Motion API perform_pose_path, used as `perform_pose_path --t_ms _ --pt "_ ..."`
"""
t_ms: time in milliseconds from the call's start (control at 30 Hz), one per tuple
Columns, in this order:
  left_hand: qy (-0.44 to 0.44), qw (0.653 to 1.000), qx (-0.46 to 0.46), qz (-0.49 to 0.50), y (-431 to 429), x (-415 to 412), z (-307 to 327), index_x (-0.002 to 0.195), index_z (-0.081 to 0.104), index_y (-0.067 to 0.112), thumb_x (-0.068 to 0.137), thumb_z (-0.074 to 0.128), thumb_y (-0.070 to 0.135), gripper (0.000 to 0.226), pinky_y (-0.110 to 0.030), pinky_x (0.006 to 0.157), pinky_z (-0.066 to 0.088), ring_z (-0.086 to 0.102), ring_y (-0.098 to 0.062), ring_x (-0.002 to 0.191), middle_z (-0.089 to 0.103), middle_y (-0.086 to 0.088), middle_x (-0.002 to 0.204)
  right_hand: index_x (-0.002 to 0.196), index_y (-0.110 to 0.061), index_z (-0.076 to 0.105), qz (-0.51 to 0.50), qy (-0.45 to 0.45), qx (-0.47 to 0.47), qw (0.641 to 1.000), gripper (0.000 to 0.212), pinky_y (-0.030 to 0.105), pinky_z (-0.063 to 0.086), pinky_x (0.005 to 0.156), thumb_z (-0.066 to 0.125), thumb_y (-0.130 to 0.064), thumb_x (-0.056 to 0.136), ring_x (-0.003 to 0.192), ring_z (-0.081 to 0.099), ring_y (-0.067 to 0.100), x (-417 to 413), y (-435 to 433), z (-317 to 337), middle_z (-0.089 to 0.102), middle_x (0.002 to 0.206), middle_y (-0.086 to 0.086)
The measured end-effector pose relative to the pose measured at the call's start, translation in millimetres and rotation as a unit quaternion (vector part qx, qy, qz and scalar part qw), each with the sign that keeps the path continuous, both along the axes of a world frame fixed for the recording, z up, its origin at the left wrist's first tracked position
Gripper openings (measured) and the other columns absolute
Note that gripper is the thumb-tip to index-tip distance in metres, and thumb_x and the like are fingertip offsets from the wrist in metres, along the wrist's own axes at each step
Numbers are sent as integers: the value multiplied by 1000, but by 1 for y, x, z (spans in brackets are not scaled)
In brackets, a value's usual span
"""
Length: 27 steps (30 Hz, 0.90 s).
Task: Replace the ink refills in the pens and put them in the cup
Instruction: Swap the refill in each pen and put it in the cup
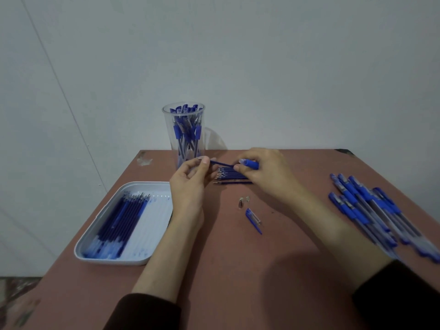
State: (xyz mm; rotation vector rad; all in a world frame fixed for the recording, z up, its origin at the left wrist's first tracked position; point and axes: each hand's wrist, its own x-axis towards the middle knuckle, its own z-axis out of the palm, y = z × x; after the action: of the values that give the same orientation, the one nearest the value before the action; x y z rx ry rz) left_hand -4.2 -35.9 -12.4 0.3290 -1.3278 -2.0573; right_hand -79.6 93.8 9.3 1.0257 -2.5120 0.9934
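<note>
A thin blue refill (221, 163) hangs in the air between the two hands, just in front of the cup and above the far middle of the table. The left hand (190, 184) pinches the refill's tip end between thumb and forefinger, with its other fingers loosely curled below. The right hand (269, 172) grips a pen barrel (250, 163) that has a blue grip sleeve, its fingers curled round it. The refill's other end meets the barrel's mouth, though the fingers hide whether it is already partly inside. Directly beneath the hands a row of refills (232, 177) lies side by side on the table (238, 270), metal tips pointing left. Nearer the person, between the forearms, sit a small metal tip cone (241, 203) and a blue pen cap (254, 220), a little apart from each other. Behind the left hand stands the clear cup (183, 114), upright and packed with blue pens (185, 132). To the left a white tray (142, 184) holds a bundle of refills (119, 220) along its left side. At the table's right edge lies a loose pile of pens (371, 210), well apart from the hands. Dark sleeves (147, 313) cover both arms at the bottom of the view.
</note>
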Motion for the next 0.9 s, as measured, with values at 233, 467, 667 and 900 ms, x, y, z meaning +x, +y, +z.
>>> perform_pose_path --t_ms 233,467,667,900 --pt "-49 998 4 46 -2 0 2 108 57 23 94 57 26 14 -14 55 52 65 -8 83 63 -5 111 76 -15 63 -65 22 157 985 20 31 34 61 57 -26 91 75 55 24 -25 2 -13 60 79 0" --pt "-57 997 1 42 0 0 5 96 57 30 95 56 24 6 -22 62 52 64 -9 79 64 -6 111 84 -25 68 -49 39 182 981 11 30 33 64 59 -26 90 77 52 20 -30 3 -19 53 82 -6" --pt "-58 997 6 42 0 1 6 97 58 28 94 57 22 7 -23 61 51 64 -8 73 65 -4 105 82 -20 71 -31 33 168 985 14 32 41 64 57 -19 83 78 56 25 -25 3 -20 57 82 -1" --pt "-68 997 -16 33 2 7 7 95 58 28 94 55 18 10 -25 60 49 63 -8 69 66 2 90 96 -27 71 -41 16 167 985 21 30 35 65 57 -17 84 82 54 21 -15 -2 -28 54 84 -5"
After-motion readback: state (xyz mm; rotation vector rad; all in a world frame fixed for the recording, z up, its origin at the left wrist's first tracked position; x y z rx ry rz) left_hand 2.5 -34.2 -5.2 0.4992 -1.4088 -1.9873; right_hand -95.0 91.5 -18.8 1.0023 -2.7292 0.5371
